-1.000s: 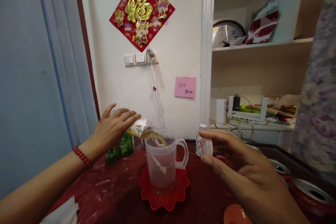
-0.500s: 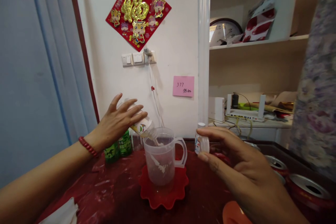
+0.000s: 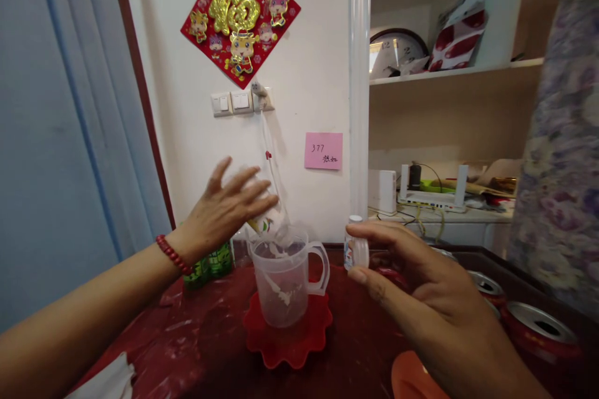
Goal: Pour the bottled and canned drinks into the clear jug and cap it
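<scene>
Far left on the red-covered table, I see a folded white cloth [image 3: 105,380]. Next, the left hand [image 3: 222,209] lies against a clear labelled bottle [image 3: 270,224], fingers fanned along its side, thumb raised; it appears to have hold of the bottle, though its contact surface is hidden from me. The bottle tilts down to the right, mouth at the rim of a translucent plastic jug [image 3: 281,293]; I judge it light, thin-walled, easily dented and slippery if wet, best held about the labelled middle without squeezing. Green patterned containers [image 3: 219,260] stand behind the wrist, their contents hidden. The jug stands upright on a red scalloped dish [image 3: 262,340], handle to the right; I see whitish streaks but cannot read a liquid level. Beyond, a small white-capped bottle [image 3: 349,249] stands partly behind a translucent cap [image 3: 360,254], pinched between thumb and index finger of the right hand [image 3: 430,287]. At far right, cans [image 3: 543,321] show dark top openings; I cannot tell what remains inside.
</scene>
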`<state>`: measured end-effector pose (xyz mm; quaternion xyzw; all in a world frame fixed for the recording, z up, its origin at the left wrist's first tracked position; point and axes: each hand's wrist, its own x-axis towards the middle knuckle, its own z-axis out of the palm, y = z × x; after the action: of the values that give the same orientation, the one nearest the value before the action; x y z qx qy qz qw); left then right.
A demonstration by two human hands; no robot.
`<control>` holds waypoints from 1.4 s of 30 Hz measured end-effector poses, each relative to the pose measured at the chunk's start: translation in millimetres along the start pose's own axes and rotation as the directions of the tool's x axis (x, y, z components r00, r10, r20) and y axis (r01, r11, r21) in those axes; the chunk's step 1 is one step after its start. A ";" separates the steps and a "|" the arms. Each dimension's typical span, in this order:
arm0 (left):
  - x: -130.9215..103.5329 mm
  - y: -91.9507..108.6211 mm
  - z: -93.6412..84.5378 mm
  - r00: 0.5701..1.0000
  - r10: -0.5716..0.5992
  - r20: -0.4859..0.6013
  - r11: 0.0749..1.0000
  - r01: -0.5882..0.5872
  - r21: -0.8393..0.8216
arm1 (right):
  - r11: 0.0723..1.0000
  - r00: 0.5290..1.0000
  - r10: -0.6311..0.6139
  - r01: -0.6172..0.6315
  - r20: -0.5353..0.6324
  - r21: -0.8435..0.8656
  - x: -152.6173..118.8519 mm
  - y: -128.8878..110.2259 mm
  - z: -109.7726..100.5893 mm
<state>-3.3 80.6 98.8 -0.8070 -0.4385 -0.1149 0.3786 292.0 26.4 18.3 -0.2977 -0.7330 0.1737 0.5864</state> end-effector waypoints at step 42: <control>-62.6 51.7 12.1 0.983 -0.149 -0.103 0.943 0.110 -0.313 | 0.982 0.985 0.162 -0.167 0.064 0.093 -8.3 16.9 54.3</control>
<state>-0.8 33.3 31.7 -0.8165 -0.4427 -0.2567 0.2673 244.7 39.1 -11.9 -0.3233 -0.7125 0.2656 0.5633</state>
